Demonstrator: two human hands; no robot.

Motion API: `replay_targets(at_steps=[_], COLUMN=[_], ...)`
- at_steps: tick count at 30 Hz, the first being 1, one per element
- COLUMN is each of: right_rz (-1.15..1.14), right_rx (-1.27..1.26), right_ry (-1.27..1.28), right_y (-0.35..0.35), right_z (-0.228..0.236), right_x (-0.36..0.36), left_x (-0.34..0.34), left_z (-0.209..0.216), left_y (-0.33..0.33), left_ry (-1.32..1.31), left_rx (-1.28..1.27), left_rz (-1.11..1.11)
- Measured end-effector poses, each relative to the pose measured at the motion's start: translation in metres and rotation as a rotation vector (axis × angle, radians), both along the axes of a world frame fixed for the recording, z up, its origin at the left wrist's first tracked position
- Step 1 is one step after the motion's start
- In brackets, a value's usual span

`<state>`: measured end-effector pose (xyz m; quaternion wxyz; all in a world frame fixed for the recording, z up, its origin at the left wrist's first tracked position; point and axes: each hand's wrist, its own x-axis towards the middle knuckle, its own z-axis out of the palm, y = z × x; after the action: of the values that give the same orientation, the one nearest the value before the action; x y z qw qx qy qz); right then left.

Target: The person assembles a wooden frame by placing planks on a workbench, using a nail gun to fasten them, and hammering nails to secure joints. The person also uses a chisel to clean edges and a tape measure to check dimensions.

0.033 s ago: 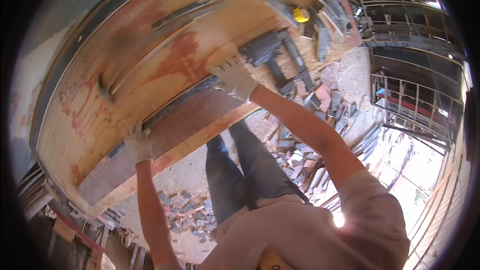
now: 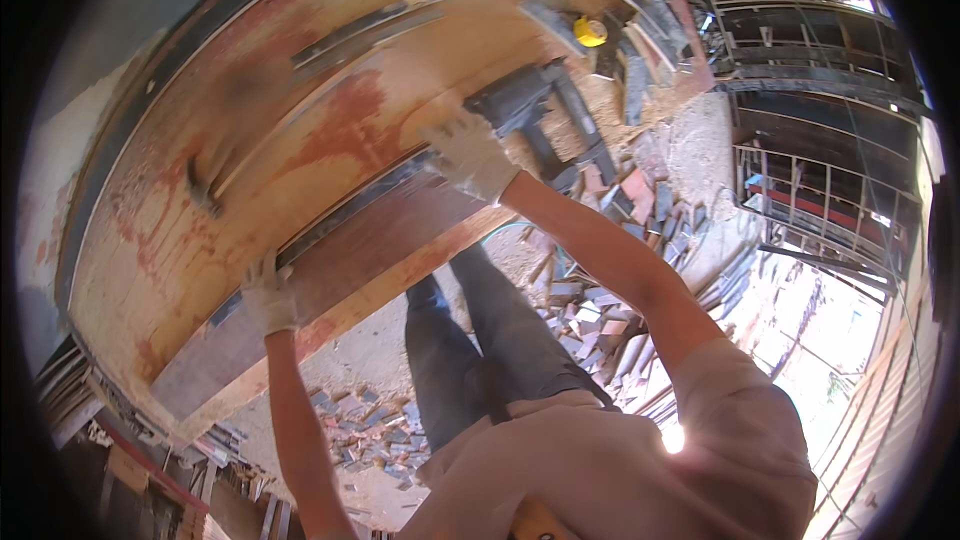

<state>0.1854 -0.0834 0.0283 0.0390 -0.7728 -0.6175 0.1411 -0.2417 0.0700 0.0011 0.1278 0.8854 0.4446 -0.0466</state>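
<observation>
A long reddish-brown board (image 2: 370, 223) lies along the near side of the workbench, with a dark narrow strip (image 2: 350, 202) along its far edge. My gloved left hand (image 2: 268, 300) rests over the board's left part, its fingers stretched toward the strip and somewhat blurred. Over the right end, my gloved right hand (image 2: 470, 155) lies with fingers spread across strip and board. Just beyond the right hand is a black nail gun (image 2: 510, 100). A hammer (image 2: 205, 188) lies on the bench beyond the left hand.
Long thin wood strips (image 2: 370, 35) lie on the stained bench top (image 2: 300, 155). A yellow tape measure (image 2: 590, 32) and wood offcuts (image 2: 635, 85) sit at the far right. Scattered wood scraps (image 2: 590, 310) cover the floor near my legs. Metal racks (image 2: 810, 90) stand at right.
The view has shifted slightly, so the hammer, nail gun and tape measure appear a little farther left. Both hands keep their places on the board.
</observation>
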Motion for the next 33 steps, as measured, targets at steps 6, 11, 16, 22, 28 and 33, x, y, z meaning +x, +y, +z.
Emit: replay_targets(at_steps=[6,11,16,22,28,33], right_rz=[-0.619,-0.726,-0.722,-0.996,-1.088,-1.052], right_rx=[0.020,-0.225,-0.225,0.384,0.276,0.169], right_ry=[-0.140,-0.199,-0.283,0.614,2.171,2.201], right_y=[-0.059,-0.027,-0.024,-0.035,-0.079,-0.122], right_z=[-0.035,-0.051,-0.083,0.010,0.060,0.053], right_x=[0.237,0.307,0.351,0.286,0.186,0.112], left_x=[0.011,0.041,0.186,0.204,0.203,0.203], left_z=[-0.003,-0.001,0.005,-0.009,0.000,0.028], left_y=[0.005,-0.028,-0.059,-0.069,-0.049,-0.013], left_ry=[0.072,0.073,-0.262,-0.132,-0.200,-0.171], left_rx=[0.020,0.177,0.043,-0.124,-0.159,-0.355], left_rz=[-0.021,-0.074,-0.151,0.017,-0.012,0.046])
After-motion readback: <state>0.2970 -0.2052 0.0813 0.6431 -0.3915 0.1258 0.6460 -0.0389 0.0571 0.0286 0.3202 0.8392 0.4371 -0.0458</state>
